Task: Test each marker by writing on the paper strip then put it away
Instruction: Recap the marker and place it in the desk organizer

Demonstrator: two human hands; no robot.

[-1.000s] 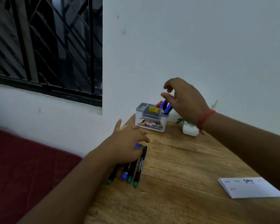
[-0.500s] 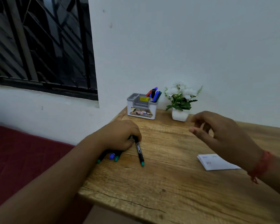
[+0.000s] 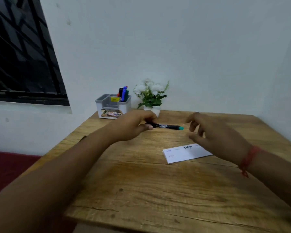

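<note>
Presently, a black marker [image 3: 165, 126] is pinched level in the left hand [image 3: 134, 126] above the surface [image 3: 141, 182]. Just beside its green end, the right hand [image 3: 213, 133] is spread, empty, over the paper strip [image 3: 183, 153].

A matt wooden table [image 3: 141, 190], grained and cracked, is seen. A smooth black plastic marker [image 3: 166, 126] with a green cap is shown above it. White paper forms the strip [image 3: 186, 153]. Grey-white plastic, faintly glossy, makes the far organizer [image 3: 106, 105]. Red thread [image 3: 247, 158] is worn on the right wrist.
</note>
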